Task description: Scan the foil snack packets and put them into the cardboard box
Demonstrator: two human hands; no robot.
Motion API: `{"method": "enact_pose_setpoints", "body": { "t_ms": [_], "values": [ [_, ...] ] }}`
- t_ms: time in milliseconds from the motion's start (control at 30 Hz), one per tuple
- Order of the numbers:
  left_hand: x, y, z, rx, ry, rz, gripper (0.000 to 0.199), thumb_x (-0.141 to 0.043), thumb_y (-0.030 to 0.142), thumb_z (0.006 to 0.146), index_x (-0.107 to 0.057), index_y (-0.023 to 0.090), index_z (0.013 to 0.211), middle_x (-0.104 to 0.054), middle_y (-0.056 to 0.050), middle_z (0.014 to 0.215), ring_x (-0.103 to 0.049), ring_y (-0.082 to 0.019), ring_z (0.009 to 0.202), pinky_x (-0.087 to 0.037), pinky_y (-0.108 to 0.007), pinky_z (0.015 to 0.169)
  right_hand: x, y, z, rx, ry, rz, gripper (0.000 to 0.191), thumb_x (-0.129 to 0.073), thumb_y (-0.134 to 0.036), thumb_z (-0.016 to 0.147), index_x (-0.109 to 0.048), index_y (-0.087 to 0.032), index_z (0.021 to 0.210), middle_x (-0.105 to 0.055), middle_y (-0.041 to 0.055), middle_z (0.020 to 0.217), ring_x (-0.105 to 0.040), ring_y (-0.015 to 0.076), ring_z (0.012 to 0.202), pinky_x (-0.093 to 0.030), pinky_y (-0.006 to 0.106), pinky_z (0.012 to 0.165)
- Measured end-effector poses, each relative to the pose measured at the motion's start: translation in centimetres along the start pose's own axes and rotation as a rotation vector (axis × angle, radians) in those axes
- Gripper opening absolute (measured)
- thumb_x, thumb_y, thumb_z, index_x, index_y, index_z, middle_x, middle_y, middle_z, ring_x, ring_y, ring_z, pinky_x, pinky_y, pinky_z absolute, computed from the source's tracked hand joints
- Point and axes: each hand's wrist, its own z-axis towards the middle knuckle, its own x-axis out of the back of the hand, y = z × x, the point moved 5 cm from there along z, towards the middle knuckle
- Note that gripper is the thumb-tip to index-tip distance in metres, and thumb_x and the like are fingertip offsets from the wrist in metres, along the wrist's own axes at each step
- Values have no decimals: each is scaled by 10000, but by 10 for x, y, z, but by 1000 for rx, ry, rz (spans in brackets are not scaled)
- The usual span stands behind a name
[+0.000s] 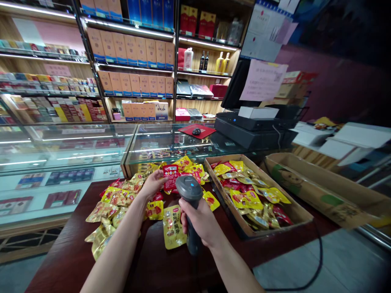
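Observation:
Between the fingers of my left hand (154,182) is a red snack packet (170,177), held up by its edge with a white barcode panel near its top. My right hand (200,217) is wrapped round the handle of a dark grey barcode scanner (189,189), whose head points toward the red packet and shows a blue light. A flat gold snack packet (172,228) lies on the dark table just left of the scanner handle. Around my left hand spreads a loose pile of yellow, gold and red snack packets (122,195), partly hidden by my forearm.
An open cardboard box (297,209) of similar packets stands to the right, beside another carton (308,183). Behind are a glass display counter (76,146), a mouse (196,131) on a red mat, and a monitor (236,85). A black cable (319,260) hangs at lower right.

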Motion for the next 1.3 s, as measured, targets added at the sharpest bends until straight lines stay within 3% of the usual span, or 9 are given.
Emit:
{"method": "enact_pose_setpoints", "body": {
  "t_ms": [333, 533, 700, 800, 900, 967, 1067, 1167, 1300],
  "values": [
    [-1, -1, 0, 19, -5, 40, 439, -790, 308, 569, -497, 174, 868, -559, 54, 725, -493, -40, 509, -391, -143, 437, 1, -4, -1, 27, 15, -29, 318, -594, -466, 755, -476, -181, 674, -482, -58, 419, -444, 83, 327, -374, 198, 355],
    [-7, 0, -2, -16, -99, 67, 355, -752, 278, 609, -528, 139, 846, -611, 3, 774, -541, -68, 564, -410, -159, 475, 0, -3, -2, 37, 17, -15, 308, -600, -455, 753, -475, -180, 689, -477, -63, 419, -444, 87, 329, -384, 205, 357],
    [-2, -2, 0, 14, -10, 46, 429, -794, 299, 566, -503, 175, 855, -557, 60, 695, -501, -44, 504, -400, -143, 444, -2, -5, -3, 16, 15, -19, 308, -594, -455, 754, -492, -173, 679, -469, -63, 412, -430, 88, 322, -363, 209, 353],
    [-6, 4, -3, 30, -19, 47, 433, -805, 294, 561, -507, 179, 854, -571, 52, 723, -513, -43, 516, -406, -133, 437, 4, -10, 2, 84, 45, 11, 253, -625, -401, 736, -570, -154, 736, -576, -21, 536, -510, 100, 433, -421, 226, 451],
    [-20, 10, -10, 60, -65, -12, 434, -812, 273, 563, -512, 185, 864, -587, 43, 747, -540, -51, 530, -419, -132, 432, 25, -17, 17, 170, 191, 68, 227, -690, -292, 663, -646, -162, 844, -662, 7, 761, -591, 128, 696, -461, 235, 659],
    [-32, 9, -15, 96, -82, -78, 431, -813, 259, 571, -506, 194, 867, -584, 48, 739, -558, -58, 536, -436, -137, 435, 40, -16, 30, 91, 248, 124, 252, -690, -262, 636, -672, -173, 871, -669, 5, 790, -589, 134, 747, -451, 236, 692],
    [-53, 0, -17, 159, -78, -144, 434, -814, 246, 580, -502, 198, 877, -585, 46, 732, -597, -80, 565, -480, -164, 457, 61, -21, 45, -11, 229, 168, 223, -688, -233, 603, -689, -171, 817, -658, -4, 727, -571, 121, 687, -439, 227, 639],
    [-80, -5, -10, 192, -72, -151, 433, -814, 237, 583, -508, 187, 885, -610, 22, 739, -616, -102, 555, -492, -185, 444, 87, -33, 52, -12, 225, 171, 178, -695, -213, 584, -681, -166, 756, -641, -11, 683, -546, 106, 626, -430, 216, 583],
    [-134, 3, 13, 193, -72, -91, 420, -814, 197, 572, -531, 176, 881, -617, 23, 663, -608, -111, 510, -508, -213, 457, 135, -51, 52, -10, 251, 212, 164, -677, -208, 601, -670, -149, 754, -624, 1, 638, -534, 106, 566, -433, 221, 529]
  ]
}}
